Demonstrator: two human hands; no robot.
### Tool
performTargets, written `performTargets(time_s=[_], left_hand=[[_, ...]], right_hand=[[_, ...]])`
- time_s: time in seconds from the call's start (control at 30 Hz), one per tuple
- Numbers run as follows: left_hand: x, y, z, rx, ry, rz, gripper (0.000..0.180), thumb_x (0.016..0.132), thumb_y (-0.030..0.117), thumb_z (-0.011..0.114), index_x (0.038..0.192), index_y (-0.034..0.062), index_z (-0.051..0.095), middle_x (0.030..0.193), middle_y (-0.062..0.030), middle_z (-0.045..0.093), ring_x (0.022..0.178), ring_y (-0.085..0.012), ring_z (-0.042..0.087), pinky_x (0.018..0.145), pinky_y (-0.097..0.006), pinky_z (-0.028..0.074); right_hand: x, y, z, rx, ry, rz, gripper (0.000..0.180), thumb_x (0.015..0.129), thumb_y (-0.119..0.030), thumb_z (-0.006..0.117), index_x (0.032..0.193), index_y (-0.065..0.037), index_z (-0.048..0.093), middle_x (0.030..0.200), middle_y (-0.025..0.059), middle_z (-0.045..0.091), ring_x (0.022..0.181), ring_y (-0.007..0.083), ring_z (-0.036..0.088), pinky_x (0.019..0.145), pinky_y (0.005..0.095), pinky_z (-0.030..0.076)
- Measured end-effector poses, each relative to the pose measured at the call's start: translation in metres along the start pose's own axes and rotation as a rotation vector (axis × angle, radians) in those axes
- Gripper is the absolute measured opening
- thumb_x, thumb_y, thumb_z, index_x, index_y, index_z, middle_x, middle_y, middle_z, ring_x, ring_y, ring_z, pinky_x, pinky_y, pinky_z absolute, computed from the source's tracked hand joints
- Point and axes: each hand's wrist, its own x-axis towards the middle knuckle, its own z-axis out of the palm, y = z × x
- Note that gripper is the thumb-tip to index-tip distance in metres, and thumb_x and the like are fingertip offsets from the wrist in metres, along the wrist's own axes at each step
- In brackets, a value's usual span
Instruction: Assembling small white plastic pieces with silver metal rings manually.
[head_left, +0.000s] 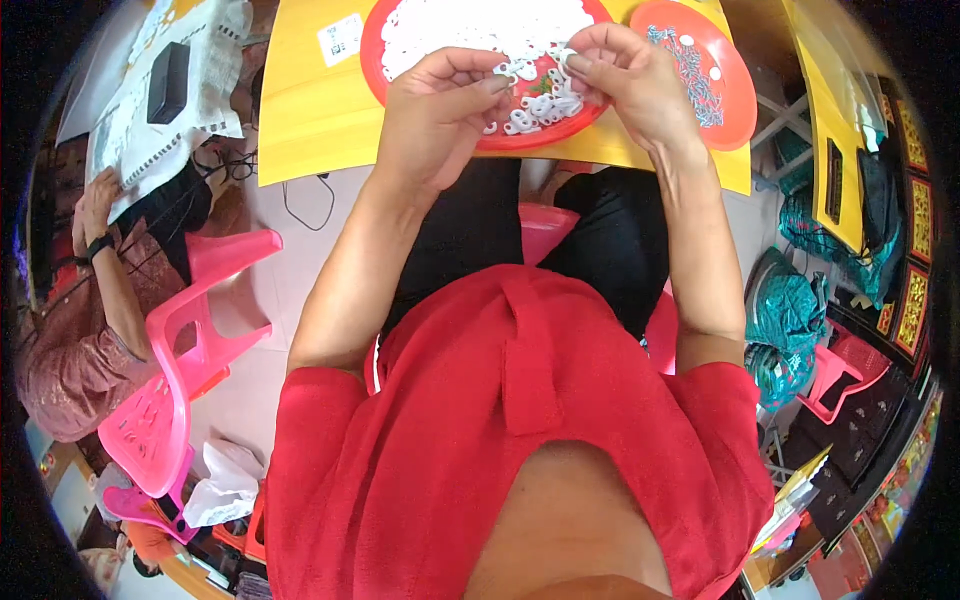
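Note:
Above a round red tray (515,143), my left hand (437,108) pinches a small white plastic piece (518,70), shaped like a cable clip, between thumb and forefinger. Across from it, my right hand (640,88) has its thumb and fingers pressed together, with a bit of white (566,58) at the tips. Exactly what it holds is too small to make out. A thick heap of white clips (470,25) fills the tray's far part, and looser ones (540,108) lie near its front rim. Small metal nails (697,85) are spread on an orange-red plate (737,112) to the right.
The yellow table (320,120) carries a white label (340,40) at its left. Pink plastic chairs (160,400) stand to the left, beside another person (85,340) at a cloth-covered table (215,90). Teal bags (785,310) and a second yellow tabletop (825,100) are at the right.

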Motion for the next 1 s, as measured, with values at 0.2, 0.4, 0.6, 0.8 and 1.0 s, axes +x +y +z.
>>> performTargets(time_s=[0.2, 0.4, 0.6, 0.8, 1.0], left_hand=[[-0.004, -0.006, 0.008, -0.019, -0.049, -0.069, 0.017, 0.078, -0.008, 0.051, 0.094, -0.0038, 0.056, 0.081, -0.0108, 0.059, 0.072, -0.0162, 0.057, 0.068, -0.027, 0.048], [-0.009, -0.011, 0.017, -0.040, -0.058, -0.098, 0.017, 0.078, -0.008, 0.052, 0.094, -0.0031, 0.056, 0.080, -0.0092, 0.058, 0.071, -0.0152, 0.056, 0.066, -0.026, 0.048], [-0.010, -0.013, 0.017, -0.035, -0.081, -0.095, 0.016, 0.078, -0.007, 0.052, 0.093, -0.0026, 0.056, 0.082, -0.0100, 0.059, 0.071, -0.0150, 0.057, 0.065, -0.026, 0.047], [-0.011, -0.015, 0.018, -0.079, -0.087, -0.132, 0.017, 0.078, -0.007, 0.051, 0.094, -0.0028, 0.056, 0.084, -0.0113, 0.059, 0.071, -0.0153, 0.057, 0.067, -0.026, 0.048], [-0.011, -0.015, 0.019, -0.144, -0.120, -0.152, 0.017, 0.079, -0.006, 0.050, 0.095, -0.0031, 0.055, 0.085, -0.0126, 0.059, 0.072, -0.0159, 0.057, 0.068, -0.027, 0.048]], right_hand=[[-0.026, 0.007, 0.002, 0.371, -0.050, 0.034, 0.021, 0.082, -0.004, 0.055, 0.103, 0.002, 0.054, 0.085, 0.0066, 0.060, 0.073, 0.0107, 0.057, 0.063, 0.0201, 0.044], [-0.037, 0.006, 0.005, 0.395, -0.040, 0.032, 0.025, 0.083, -0.004, 0.054, 0.106, 0.003, 0.053, 0.089, 0.0071, 0.060, 0.076, 0.0104, 0.056, 0.064, 0.0202, 0.044], [-0.041, 0.004, 0.009, 0.381, -0.057, 0.010, 0.028, 0.082, -0.004, 0.054, 0.109, 0.003, 0.052, 0.089, 0.0066, 0.059, 0.074, 0.0089, 0.054, 0.063, 0.0188, 0.043], [-0.046, 0.001, 0.019, 0.380, -0.057, 0.033, 0.022, 0.081, -0.005, 0.056, 0.103, 0.000, 0.058, 0.084, 0.0047, 0.061, 0.069, 0.0089, 0.057, 0.063, 0.0191, 0.046], [-0.047, 0.004, 0.016, 0.330, -0.056, 0.065, 0.017, 0.083, -0.006, 0.054, 0.098, 0.002, 0.059, 0.079, 0.0053, 0.062, 0.065, 0.0094, 0.057, 0.060, 0.0190, 0.047]])
